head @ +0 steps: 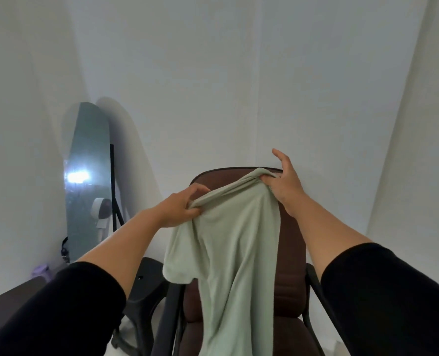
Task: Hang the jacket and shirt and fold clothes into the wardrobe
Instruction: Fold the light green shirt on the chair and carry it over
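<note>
A pale green garment (228, 242) hangs down in front of a brown office chair (290, 265). My left hand (182, 209) pinches its top edge at the left. At the right corner of that edge, up by the chair's backrest top, my right hand (285, 186) grips the fabric with thumb and fingers, the other fingers spread. The cloth stretches between both hands and drapes over the seat. The garment's lower part runs out of view at the bottom.
A tall arched mirror (90, 181) leans in the left corner against white walls (213, 86). A black stool (146, 291) stands left of the chair, a dark tabletop (5, 309) lies at lower left with a purple item (42, 271) behind it.
</note>
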A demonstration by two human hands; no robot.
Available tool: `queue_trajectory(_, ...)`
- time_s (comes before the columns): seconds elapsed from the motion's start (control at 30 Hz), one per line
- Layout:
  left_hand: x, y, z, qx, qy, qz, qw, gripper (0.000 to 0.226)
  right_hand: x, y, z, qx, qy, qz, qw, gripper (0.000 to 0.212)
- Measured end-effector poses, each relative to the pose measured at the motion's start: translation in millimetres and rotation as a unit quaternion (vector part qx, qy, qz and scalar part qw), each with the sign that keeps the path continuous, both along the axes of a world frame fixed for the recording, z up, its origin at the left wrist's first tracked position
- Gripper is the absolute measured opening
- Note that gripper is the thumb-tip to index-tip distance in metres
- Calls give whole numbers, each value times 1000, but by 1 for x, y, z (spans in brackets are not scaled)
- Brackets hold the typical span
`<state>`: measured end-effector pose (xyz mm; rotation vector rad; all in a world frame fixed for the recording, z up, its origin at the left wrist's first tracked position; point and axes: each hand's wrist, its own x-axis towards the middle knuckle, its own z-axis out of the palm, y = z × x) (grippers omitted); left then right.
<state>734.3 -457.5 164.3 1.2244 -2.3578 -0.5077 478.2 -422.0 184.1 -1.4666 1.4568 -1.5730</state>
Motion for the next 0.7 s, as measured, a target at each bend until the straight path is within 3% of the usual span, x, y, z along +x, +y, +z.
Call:
queue_trajectory(0.23, 2, -5, 1, -122, -58, 8, 991, 40, -6, 3, 1, -6, 36, -35, 999, 59)
queue_trajectory(0.33, -6, -8, 6, -180, -100, 72, 976, 36, -11, 9, 5, -13, 49, -49, 997, 57)
queue_trajectory(0.4, -18, -7, 8, -161, -32, 123, 979, 42, -13, 10, 5, -12, 51, -54, 997, 58)
queue_trajectory(0.47, -34, -3, 10, -57, 129, 150, 979, 44, -13, 10, 5, -9, 48, -54, 997, 59)
queue_trajectory(0.57, -52, -1, 20, 121, 351, 167, 913, 40, -12, 14, 5, -13, 41, -46, 998, 60)
queue_trajectory(0.63, -56, -6, 23, 184, 400, 152, 885, 35, -14, 18, 6, -15, 35, -50, 998, 60)
queue_trajectory(0.7, -53, -7, 22, 182, 384, 130, 896, 31, -16, 22, 6, -20, 24, -49, 998, 61)
